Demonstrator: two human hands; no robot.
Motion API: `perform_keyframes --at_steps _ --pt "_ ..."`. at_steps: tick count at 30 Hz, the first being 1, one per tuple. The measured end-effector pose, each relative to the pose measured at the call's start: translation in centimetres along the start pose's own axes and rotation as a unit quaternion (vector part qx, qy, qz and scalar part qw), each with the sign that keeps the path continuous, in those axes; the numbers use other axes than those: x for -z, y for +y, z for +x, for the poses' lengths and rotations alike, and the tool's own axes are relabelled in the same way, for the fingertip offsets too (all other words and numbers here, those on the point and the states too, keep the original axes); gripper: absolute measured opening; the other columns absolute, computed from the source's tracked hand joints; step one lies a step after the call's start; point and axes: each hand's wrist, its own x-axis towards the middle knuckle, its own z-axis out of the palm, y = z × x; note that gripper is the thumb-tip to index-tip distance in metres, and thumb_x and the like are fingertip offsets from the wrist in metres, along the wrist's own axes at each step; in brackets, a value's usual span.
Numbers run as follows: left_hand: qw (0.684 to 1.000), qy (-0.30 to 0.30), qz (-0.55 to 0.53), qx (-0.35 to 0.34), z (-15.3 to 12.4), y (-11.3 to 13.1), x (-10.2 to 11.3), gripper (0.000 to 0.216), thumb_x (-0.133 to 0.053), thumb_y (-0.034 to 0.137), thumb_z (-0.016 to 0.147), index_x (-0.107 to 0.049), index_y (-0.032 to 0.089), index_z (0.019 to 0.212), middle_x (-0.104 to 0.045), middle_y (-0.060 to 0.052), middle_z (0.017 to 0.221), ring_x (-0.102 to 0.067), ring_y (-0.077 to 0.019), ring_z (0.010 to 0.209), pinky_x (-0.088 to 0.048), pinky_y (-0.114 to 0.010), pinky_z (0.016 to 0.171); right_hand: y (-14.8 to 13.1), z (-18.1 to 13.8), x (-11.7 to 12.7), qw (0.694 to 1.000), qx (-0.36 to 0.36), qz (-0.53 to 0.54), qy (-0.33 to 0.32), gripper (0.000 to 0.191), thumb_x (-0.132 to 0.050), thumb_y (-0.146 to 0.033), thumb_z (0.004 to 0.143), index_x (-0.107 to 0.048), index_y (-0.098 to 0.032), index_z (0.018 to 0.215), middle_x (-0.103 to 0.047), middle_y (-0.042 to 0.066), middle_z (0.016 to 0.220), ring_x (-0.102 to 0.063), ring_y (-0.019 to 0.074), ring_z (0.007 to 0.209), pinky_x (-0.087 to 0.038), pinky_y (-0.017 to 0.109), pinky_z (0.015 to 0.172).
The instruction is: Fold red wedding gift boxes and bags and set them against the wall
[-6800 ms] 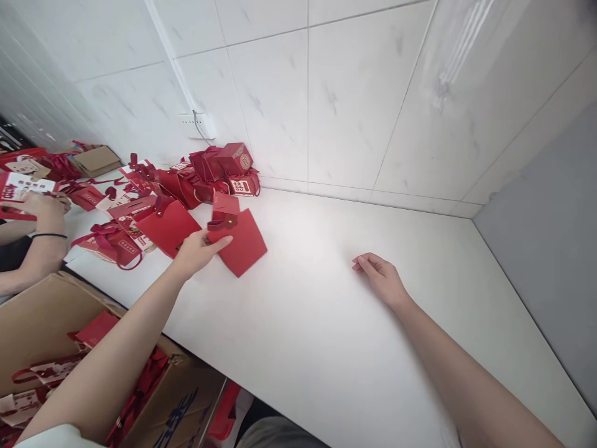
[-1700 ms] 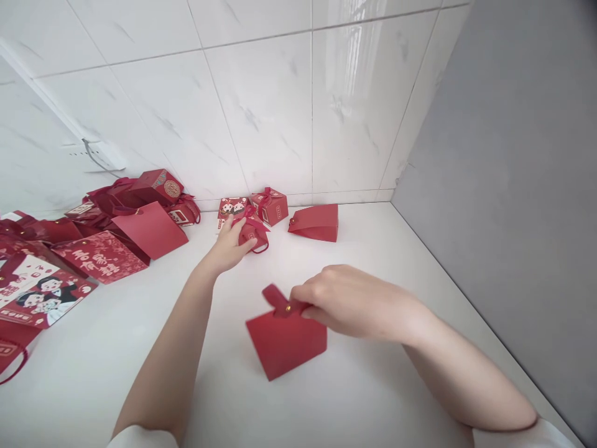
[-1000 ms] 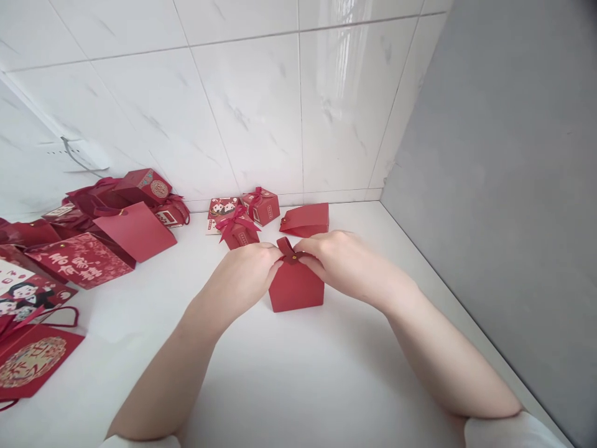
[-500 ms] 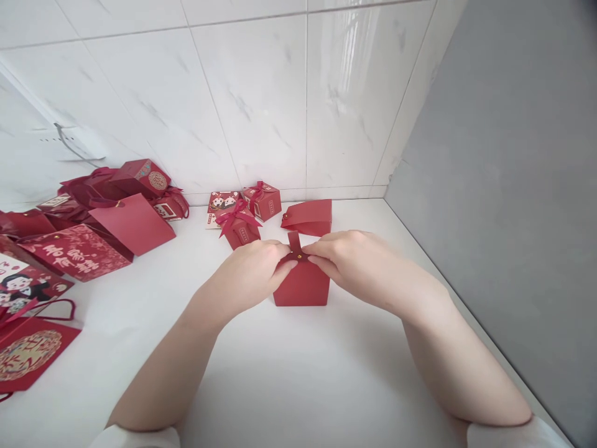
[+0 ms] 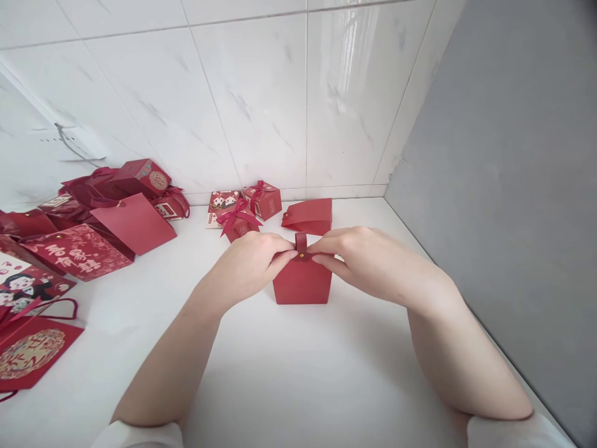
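A plain red paper gift box (image 5: 302, 283) stands upright on the white table (image 5: 298, 373), with a strap and a gold stud at its top. My left hand (image 5: 249, 261) pinches the box's top edge from the left. My right hand (image 5: 361, 255) pinches it from the right, fingertips at the stud. Both hands are closed on the box. Just behind the box lies a second plain red box (image 5: 308, 216), flat on its side.
Two small red boxes with ribbon bows (image 5: 237, 219) (image 5: 265, 199) sit near the tiled wall. A heap of red gift bags and boxes (image 5: 107, 205) spreads along the left. A printed red bag (image 5: 30, 354) lies at the left edge. A grey wall (image 5: 513, 186) bounds the right.
The box went from lying tilted in my right hand to standing upright between both hands. My left hand left the ribboned box and joined at the top; the strap now stands up.
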Motion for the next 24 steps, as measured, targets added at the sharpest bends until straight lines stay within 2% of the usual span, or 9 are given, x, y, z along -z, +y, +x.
perform_keyframes --at_steps 4,6,9,11,15,17,19,22,24 --pt "1.0 0.004 -0.023 0.001 0.6 -0.7 -0.2 0.033 -0.055 0.041 0.094 -0.066 0.022 0.068 -0.056 0.0 0.058 -0.046 -0.0141 0.052 -0.027 -0.03 0.049 1.4 0.7 0.2 0.993 0.025 0.117 -0.002 0.025 -0.05 -0.031 0.1 -0.074 -0.028 0.105 -0.074 0.004 0.101 -0.067 0.0209 0.088 -0.047 0.034 0.074" --pt "0.999 0.004 -0.03 0.011 0.8 -1.1 -0.3 0.035 -0.057 0.044 0.093 -0.064 0.022 0.066 -0.053 0.001 0.056 -0.042 -0.0131 0.05 -0.026 -0.03 0.048 2.4 1.3 0.1 0.982 0.054 0.181 -0.031 0.025 -0.053 -0.036 0.099 -0.072 -0.028 0.113 -0.073 0.003 0.111 -0.066 0.0209 0.096 -0.05 0.036 0.082" --pt "1.0 0.008 -0.02 0.019 1.0 -1.5 -0.1 0.034 -0.058 0.044 0.092 -0.066 0.022 0.067 -0.053 0.001 0.056 -0.042 -0.013 0.051 -0.027 -0.03 0.049 3.6 2.1 0.0 0.962 0.081 0.241 -0.098 0.035 -0.055 -0.041 0.098 -0.065 -0.031 0.13 -0.069 0.004 0.125 -0.064 0.0216 0.106 -0.051 0.038 0.09" --pt "1.0 0.003 -0.014 0.008 0.9 -1.6 0.2 0.032 -0.057 0.043 0.093 -0.069 0.023 0.07 -0.056 0.001 0.059 -0.044 -0.0133 0.054 -0.03 -0.03 0.051 4.1 2.2 0.1 0.956 0.083 0.254 -0.124 0.042 -0.055 -0.041 0.099 -0.059 -0.034 0.14 -0.061 0.004 0.141 -0.061 0.0227 0.117 -0.05 0.04 0.097" --pt "1.0 -0.007 -0.018 -0.023 0.6 -1.6 1.1 0.033 -0.057 0.041 0.094 -0.069 0.022 0.069 -0.061 0.001 0.063 -0.049 -0.0129 0.058 -0.032 -0.029 0.054 4.3 2.2 0.3 0.951 0.064 0.276 -0.126 0.048 -0.055 -0.042 0.099 -0.052 -0.043 0.147 -0.033 -0.002 0.166 -0.05 0.0245 0.135 -0.049 0.042 0.104" --pt "0.999 -0.007 -0.026 -0.022 0.5 -1.6 1.3 0.033 -0.057 0.041 0.094 -0.07 0.022 0.07 -0.061 0.002 0.063 -0.049 -0.0123 0.057 -0.031 -0.029 0.052 4.3 2.1 0.2 0.949 0.064 0.283 -0.123 0.049 -0.056 -0.043 0.099 -0.051 -0.045 0.147 -0.031 -0.003 0.167 -0.048 0.0252 0.138 -0.049 0.043 0.105" --pt "0.999 -0.002 -0.05 -0.014 0.5 -1.5 1.3 0.029 -0.059 0.043 0.093 -0.073 0.023 0.076 -0.063 0.002 0.064 -0.049 -0.012 0.056 -0.032 -0.028 0.051 4.3 2.1 0.0 0.948 0.085 0.289 -0.105 0.05 -0.056 -0.042 0.099 -0.049 -0.045 0.149 -0.038 -0.001 0.163 -0.048 0.025 0.138 -0.048 0.044 0.106" --pt "0.992 0.025 -0.125 -0.024 0.5 -1.3 1.0 0.022 -0.066 0.044 0.09 -0.077 0.025 0.09 -0.072 0.001 0.078 -0.06 -0.0134 0.067 -0.042 -0.026 0.057 4.4 1.9 -0.1 0.94 0.135 0.303 -0.077 0.052 -0.056 -0.038 0.1 -0.047 -0.043 0.151 -0.05 0.001 0.153 -0.052 0.023 0.132 -0.048 0.044 0.106" --pt "0.984 0.048 -0.166 -0.043 0.5 -1.0 0.6 0.021 -0.068 0.042 0.089 -0.078 0.024 0.092 -0.075 0.0 0.084 -0.065 -0.0141 0.072 -0.046 -0.025 0.06 4.3 1.6 0.0 0.936 0.161 0.304 -0.071 0.051 -0.056 -0.037 0.1 -0.048 -0.041 0.15 -0.055 0.002 0.148 -0.056 0.0213 0.125 -0.049 0.043 0.104"
